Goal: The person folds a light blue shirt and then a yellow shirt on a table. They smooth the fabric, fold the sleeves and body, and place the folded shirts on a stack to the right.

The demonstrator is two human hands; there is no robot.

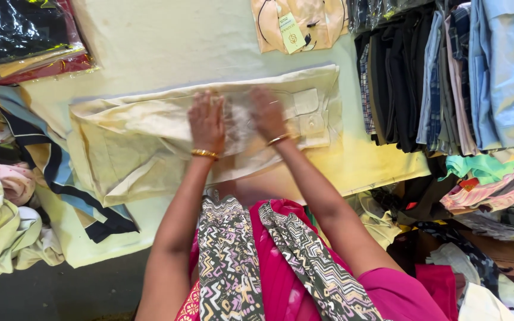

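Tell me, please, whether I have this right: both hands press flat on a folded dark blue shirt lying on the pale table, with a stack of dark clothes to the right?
Not quite. The head view shows the shirt is cream, not dark blue. The left hand and right hand do rest on it, on the pale table, with the stack of dark clothes to the right.

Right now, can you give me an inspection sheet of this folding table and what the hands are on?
Surface: pale yellow table, mostly covered.
Job's things: cream shirt lying flat, cuffs to the right; a clear plastic piece on it between the hands.
Clutter: bagged folded shirt with a tag at top; striped cloth at left.
Hands: left hand and right hand pressing flat on the shirt, open.
Cables: nothing seen.
Surroundings: stacked folded garments at right, wrapped bundles top left.
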